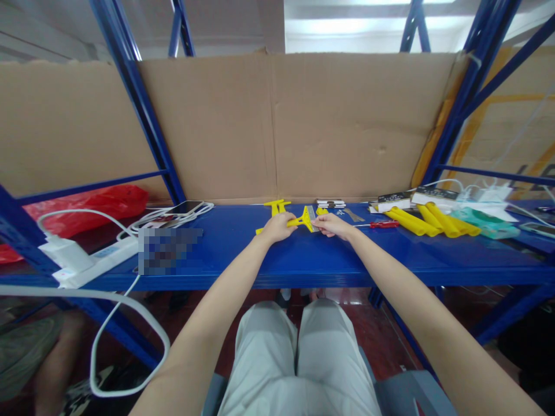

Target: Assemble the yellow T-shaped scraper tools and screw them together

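My left hand (278, 227) is closed round the handle of a yellow scraper (307, 219), holding it just above the blue bench. A flat metal plate (311, 214) lies across the scraper's wide head. With its fingers pinched, my right hand (333, 225) grips the right edge of that plate. More yellow scraper parts (277, 205) lie behind my left hand. Behind my right hand are small loose screws (340, 212), a yellow piece (322, 211) and thin metal strips (354, 215). A red-handled screwdriver (384, 224) rests to the right, its shaft towards my right hand.
Yellow tubes (407, 221), small boxes (393, 201) and a green plastic packet (488, 224) lie on the right. At left are a white power strip (102, 260), coiled white cables (191, 211) and a red bag (95, 208). Cardboard (303, 127) backs the blue bench (234, 254).
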Action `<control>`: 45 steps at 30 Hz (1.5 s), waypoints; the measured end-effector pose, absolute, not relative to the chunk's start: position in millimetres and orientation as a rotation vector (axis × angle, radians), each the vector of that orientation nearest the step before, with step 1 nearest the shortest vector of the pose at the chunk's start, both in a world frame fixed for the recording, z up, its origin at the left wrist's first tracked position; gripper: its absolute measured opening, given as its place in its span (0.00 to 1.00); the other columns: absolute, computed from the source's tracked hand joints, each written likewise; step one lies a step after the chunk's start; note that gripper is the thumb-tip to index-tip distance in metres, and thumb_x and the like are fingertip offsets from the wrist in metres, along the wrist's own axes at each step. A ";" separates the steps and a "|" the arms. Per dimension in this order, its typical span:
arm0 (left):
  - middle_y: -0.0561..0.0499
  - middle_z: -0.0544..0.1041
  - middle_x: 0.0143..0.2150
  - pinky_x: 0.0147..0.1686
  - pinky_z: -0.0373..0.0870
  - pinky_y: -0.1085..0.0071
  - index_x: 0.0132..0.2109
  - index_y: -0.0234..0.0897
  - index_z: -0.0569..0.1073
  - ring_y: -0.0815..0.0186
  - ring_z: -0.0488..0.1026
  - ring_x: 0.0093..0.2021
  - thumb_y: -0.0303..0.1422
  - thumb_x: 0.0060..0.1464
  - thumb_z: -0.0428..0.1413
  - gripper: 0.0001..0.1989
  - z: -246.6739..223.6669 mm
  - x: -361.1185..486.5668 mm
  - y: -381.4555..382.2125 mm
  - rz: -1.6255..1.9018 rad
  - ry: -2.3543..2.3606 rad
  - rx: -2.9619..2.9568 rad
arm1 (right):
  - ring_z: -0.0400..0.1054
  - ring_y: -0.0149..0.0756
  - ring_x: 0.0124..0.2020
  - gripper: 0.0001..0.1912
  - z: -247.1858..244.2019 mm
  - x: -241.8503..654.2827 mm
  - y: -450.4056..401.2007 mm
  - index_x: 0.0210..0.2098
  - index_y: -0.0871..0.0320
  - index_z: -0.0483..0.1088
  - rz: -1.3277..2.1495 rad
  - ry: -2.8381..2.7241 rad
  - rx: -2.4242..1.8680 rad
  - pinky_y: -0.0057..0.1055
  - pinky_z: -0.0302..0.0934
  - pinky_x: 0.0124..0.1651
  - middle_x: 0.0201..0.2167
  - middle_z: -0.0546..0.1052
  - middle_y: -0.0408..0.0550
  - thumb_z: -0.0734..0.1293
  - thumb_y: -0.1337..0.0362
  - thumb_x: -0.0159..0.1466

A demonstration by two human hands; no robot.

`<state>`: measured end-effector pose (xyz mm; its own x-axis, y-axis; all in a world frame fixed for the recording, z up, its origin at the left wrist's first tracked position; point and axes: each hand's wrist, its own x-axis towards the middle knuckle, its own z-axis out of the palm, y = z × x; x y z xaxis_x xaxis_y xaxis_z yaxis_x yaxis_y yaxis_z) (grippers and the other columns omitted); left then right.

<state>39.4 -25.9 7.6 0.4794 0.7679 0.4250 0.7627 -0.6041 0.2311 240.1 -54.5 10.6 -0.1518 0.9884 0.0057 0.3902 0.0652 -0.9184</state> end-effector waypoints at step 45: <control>0.45 0.69 0.50 0.46 0.70 0.66 0.68 0.51 0.57 0.60 0.72 0.48 0.27 0.64 0.43 0.28 8.0 49.5 -43.3 0.314 1.395 3.076 | 0.46 0.18 0.11 0.15 11.0 235.3 -59.0 0.25 0.58 0.58 1.204 -1.628 -1.399 0.17 0.37 0.13 0.15 0.56 0.33 0.63 0.64 0.68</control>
